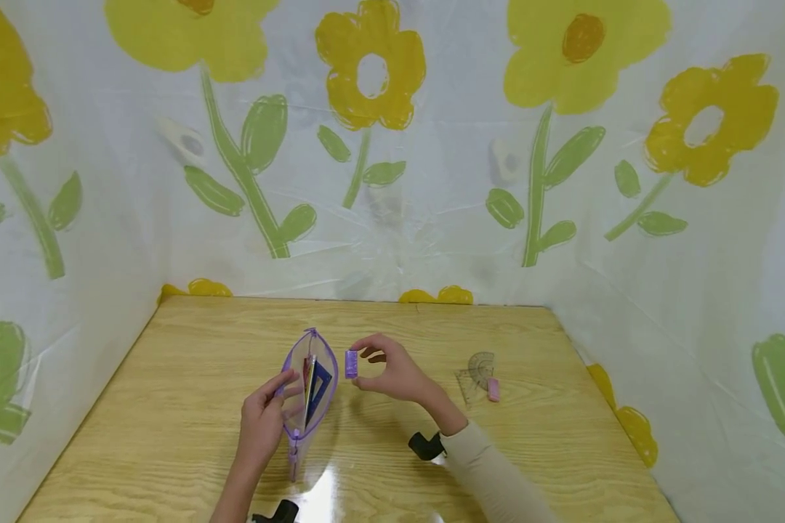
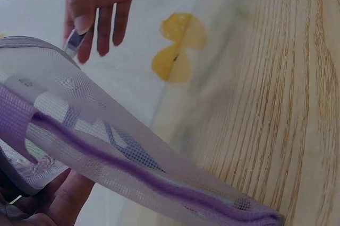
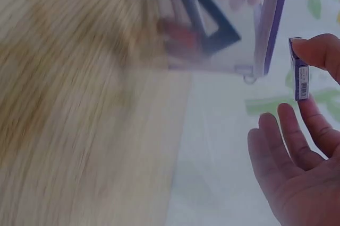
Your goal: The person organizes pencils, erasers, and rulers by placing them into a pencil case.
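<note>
My left hand (image 1: 262, 421) holds a see-through mesh pencil pouch (image 1: 333, 396) with purple trim by its left edge, its mouth spread wide. Inside the pouch show a blue set square (image 1: 320, 385), a long slim item and something red (image 3: 180, 34). Just right of the pouch mouth, my right hand (image 1: 392, 370) pinches a small purple box (image 1: 351, 365) between thumb and index finger. A barcode label marks the side of the box in the right wrist view, and the other fingers of that hand are spread.
On the wooden table (image 1: 523, 450), to the right, lie a clear protractor (image 1: 481, 369), a clear set square (image 1: 463, 388) and a pink eraser (image 1: 493, 390). A flower-printed white sheet (image 1: 445, 218) hangs around the table's back and sides.
</note>
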The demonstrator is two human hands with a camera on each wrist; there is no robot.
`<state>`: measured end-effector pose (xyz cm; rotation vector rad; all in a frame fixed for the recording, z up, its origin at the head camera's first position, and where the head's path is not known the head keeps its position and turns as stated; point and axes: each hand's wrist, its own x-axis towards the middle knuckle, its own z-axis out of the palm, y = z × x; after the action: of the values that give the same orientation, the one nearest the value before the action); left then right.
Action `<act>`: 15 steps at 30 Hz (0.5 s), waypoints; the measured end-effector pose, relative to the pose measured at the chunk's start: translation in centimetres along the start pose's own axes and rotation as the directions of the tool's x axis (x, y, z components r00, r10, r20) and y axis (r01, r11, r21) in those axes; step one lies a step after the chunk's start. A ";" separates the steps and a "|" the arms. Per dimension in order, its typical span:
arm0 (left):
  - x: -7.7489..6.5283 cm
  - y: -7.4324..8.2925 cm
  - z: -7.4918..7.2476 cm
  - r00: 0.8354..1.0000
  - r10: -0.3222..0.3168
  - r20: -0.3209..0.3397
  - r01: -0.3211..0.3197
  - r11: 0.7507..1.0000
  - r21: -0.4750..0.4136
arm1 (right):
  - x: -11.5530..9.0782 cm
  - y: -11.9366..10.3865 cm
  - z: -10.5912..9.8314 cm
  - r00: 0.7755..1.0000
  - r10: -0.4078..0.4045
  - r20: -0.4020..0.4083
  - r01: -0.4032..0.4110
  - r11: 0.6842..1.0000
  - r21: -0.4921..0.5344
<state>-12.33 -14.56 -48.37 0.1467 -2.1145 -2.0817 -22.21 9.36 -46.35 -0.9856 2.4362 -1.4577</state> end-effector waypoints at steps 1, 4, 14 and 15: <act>0.0 0.0 0.0 1.000 0.001 0.002 -0.001 1.000 0.002 | 0.1 -0.2 0.2 1.000 -0.004 0.007 0.004 1.000 0.003; 0.1 0.2 0.0 1.000 -0.018 0.009 0.018 1.000 0.006 | 0.2 -0.8 0.7 1.000 -0.012 0.019 0.013 1.000 -0.019; 0.0 0.1 0.2 1.000 -0.027 0.002 0.027 1.000 0.000 | 0.5 -1.9 2.2 0.998 -0.046 0.046 0.051 0.992 -0.113; 0.0 0.1 0.2 1.000 -0.027 0.000 0.027 1.000 -0.002 | 0.5 -2.1 2.3 0.997 -0.053 0.050 0.059 0.990 -0.128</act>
<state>-12.35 -14.37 -48.29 0.1760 -2.1219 -2.0983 -20.64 6.70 -45.76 -1.1089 2.5160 -1.2910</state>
